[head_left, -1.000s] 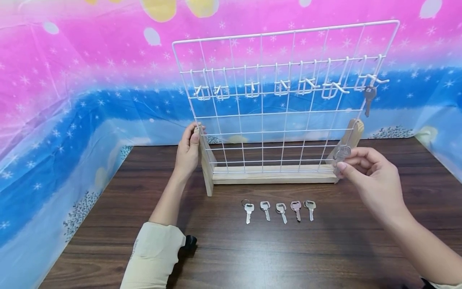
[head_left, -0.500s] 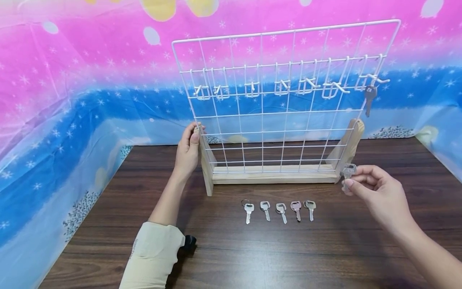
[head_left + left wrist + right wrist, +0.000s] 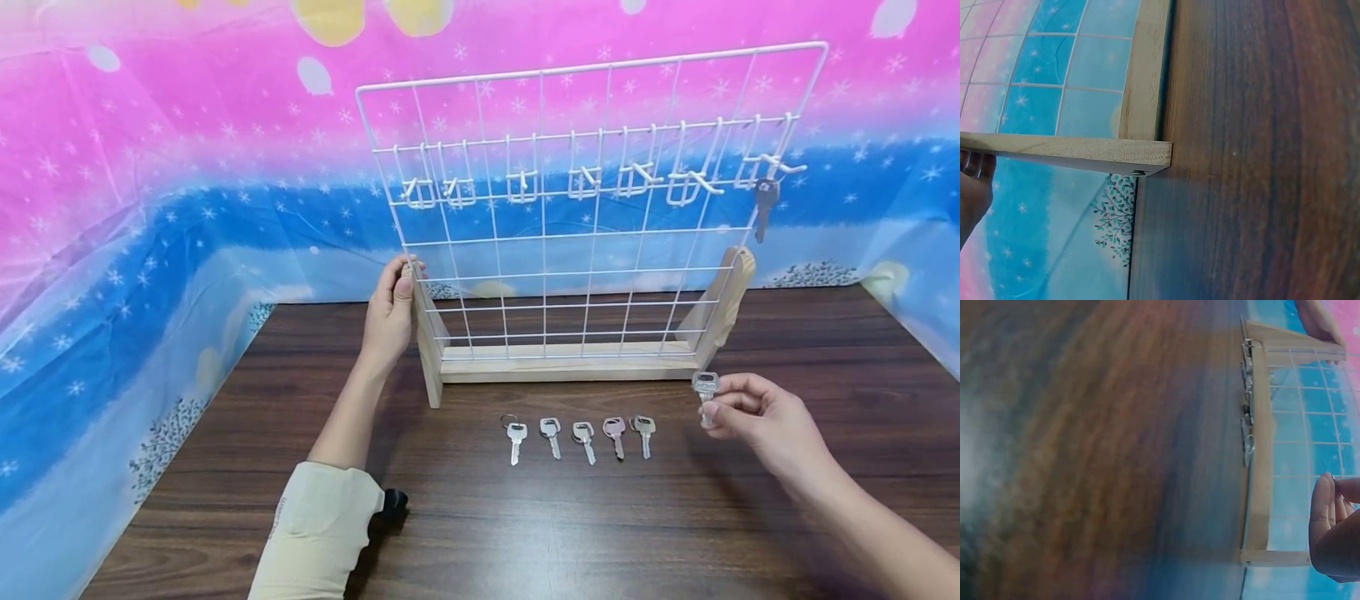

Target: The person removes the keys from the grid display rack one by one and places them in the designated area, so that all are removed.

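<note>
In the head view my left hand (image 3: 390, 312) grips the left wooden upright (image 3: 430, 342) of a rack with a white wire grid (image 3: 592, 66). The left wrist view catches only part of that hand, beside the upright. Between thumb and fingers, my right hand (image 3: 772, 429) pinches a silver key (image 3: 706, 384) above the table, just off the rack's right front corner. Its shank is partly covered by the thumb. Another key (image 3: 766, 202) hangs from the rightmost white hook (image 3: 783, 165). Several keys with rings lie in a row before the rack, such as a pinkish key (image 3: 615, 433).
Several white hooks run along the upper grid, including one at centre (image 3: 522, 185). The wooden base (image 3: 570, 369) stands on a dark wood table (image 3: 555, 533). A patterned cloth (image 3: 225, 167) covers the wall behind. A black object (image 3: 395, 502) sticks out beside the left sleeve.
My right hand has moved down from beside the right upright toward the table, carrying the key, whose bow now points up. The left hand stays on the upright.
</note>
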Tool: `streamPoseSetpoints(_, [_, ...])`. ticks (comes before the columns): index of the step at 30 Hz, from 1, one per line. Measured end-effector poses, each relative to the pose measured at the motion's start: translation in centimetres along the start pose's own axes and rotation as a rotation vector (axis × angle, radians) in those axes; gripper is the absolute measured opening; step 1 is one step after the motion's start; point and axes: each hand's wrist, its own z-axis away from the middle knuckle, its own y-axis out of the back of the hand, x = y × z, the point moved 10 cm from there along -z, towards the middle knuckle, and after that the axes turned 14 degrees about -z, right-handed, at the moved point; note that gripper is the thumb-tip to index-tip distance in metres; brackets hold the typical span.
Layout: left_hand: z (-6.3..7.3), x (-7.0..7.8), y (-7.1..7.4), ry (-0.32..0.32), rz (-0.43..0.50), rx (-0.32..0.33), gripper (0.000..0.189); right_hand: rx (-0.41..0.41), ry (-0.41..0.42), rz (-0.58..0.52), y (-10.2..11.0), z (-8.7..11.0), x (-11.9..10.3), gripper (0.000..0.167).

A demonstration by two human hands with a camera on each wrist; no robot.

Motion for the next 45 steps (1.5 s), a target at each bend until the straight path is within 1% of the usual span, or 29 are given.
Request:
streamPoseSetpoints(1, [0.0,0.0,0.0,0.001,0.0,0.0,0.031,-0.009,-0.023,-0.005,-0.1,0.0,0.3,0.016])
streamPoseSetpoints(3, [0.0,0.0,0.0,0.001,-0.001,-0.001,0.031,-0.02,-0.074,-0.052,-0.3,0.0,0.8,0.016])
streamPoseSetpoints(6, [-0.1,0.1,-0.1,-0.009,-0.003,-0.002,0.031,-0.043,-0.13,-0.126,-0.8,0.3,0.9,0.017])
streamPoseSetpoints(8, [-0.1,0.1,-0.1,-0.011,0.0,-0.003,0.031,-0.046,-0.167,-0.154,-1.1,0.4,1.1,0.017])
streamPoseSetpoints(9, [-0.1,0.1,-0.1,-0.01,0.0,-0.002,0.031,-0.048,-0.183,-0.154,-1.2,0.5,1.2,0.017])
streamPoseSetpoints(12, [-0.1,0.0,-0.1,-0.004,0.0,0.002,0.031,-0.053,-0.228,-0.111,-1.6,0.6,1.8,0.018])
streamPoseSetpoints(16, [0.0,-0.1,0.1,-0.003,0.003,0.005,0.031,-0.076,-0.285,-0.063,-1.9,0.7,2.7,0.026])
streamPoseSetpoints(20, [-0.1,0.0,0.1,0.001,0.007,0.006,0.031,-0.101,-0.334,-0.064,-2.1,0.7,3.5,0.033])
streamPoseSetpoints(28, [0.0,0.0,0.0,-0.007,0.01,0.0,0.031,-0.122,-0.396,-0.077,-2.0,0.8,4.8,0.039])
streamPoseSetpoints(33, [0.0,0.0,0.2,-0.005,0.012,0.01,0.031,-0.136,-0.421,-0.071,-1.9,0.9,5.6,0.04])
streamPoseSetpoints(40, [0.0,0.1,0.0,-0.011,0.006,-0.006,0.031,-0.151,-0.426,-0.014,-1.9,0.8,5.9,0.036])
streamPoseSetpoints(45, [0.0,0.1,0.1,-0.016,0.013,-0.001,0.03,-0.143,-0.457,0.024,-2.0,0.7,6.1,0.031])
